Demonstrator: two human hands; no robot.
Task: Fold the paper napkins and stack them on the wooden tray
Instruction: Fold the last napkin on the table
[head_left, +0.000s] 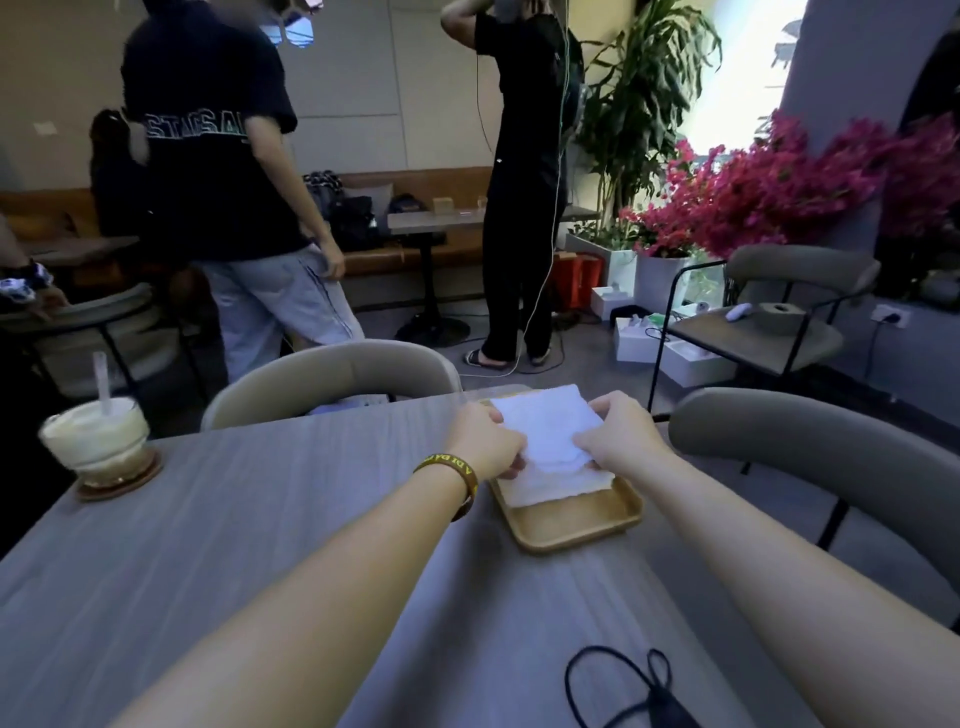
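Stacking step, looks like: left hand (485, 441) and right hand (618, 439) both pinch a folded napkin (545, 426) over the wooden tray (571, 517) on the table (260, 519). Next move probably needs squaring it flat, then letting go.

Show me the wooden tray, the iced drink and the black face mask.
wooden tray (569, 517), head view, bare near end.
iced drink (96, 439), head view, side of glass.
black face mask (670, 711), head view, folded body.
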